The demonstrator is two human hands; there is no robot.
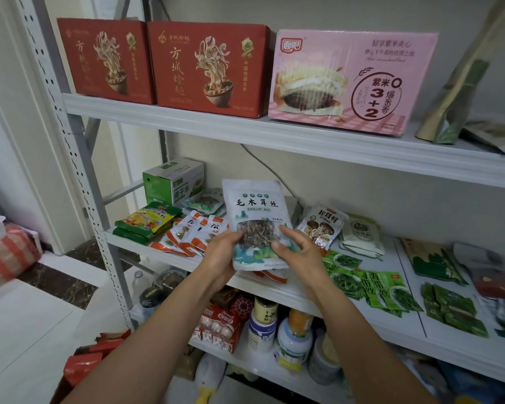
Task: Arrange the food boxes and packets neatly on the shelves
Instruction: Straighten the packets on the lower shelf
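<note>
I hold a white and teal packet of dried fungus (255, 212) upright above the middle shelf (298, 290). My left hand (220, 253) grips its lower left edge and my right hand (296, 249) pinches its lower right edge. Behind it lie several white and orange sachets (193, 231), yellow-green packets (146, 223), a mushroom packet (322, 227) and green seaweed packets (373, 284). A green and white box (172, 180) stands at the back left. On the top shelf (245, 128) stand two red noodle boxes (207, 68) and a pink bread box (350, 83).
A gold-green pouch (452, 94) leans at the top shelf's right end. More green and dark packets (449, 307) lie at the middle shelf's right. Jars and bottles (274, 328) and a red carton (219, 325) fill the lower shelf. The perforated grey upright (79, 158) stands at left.
</note>
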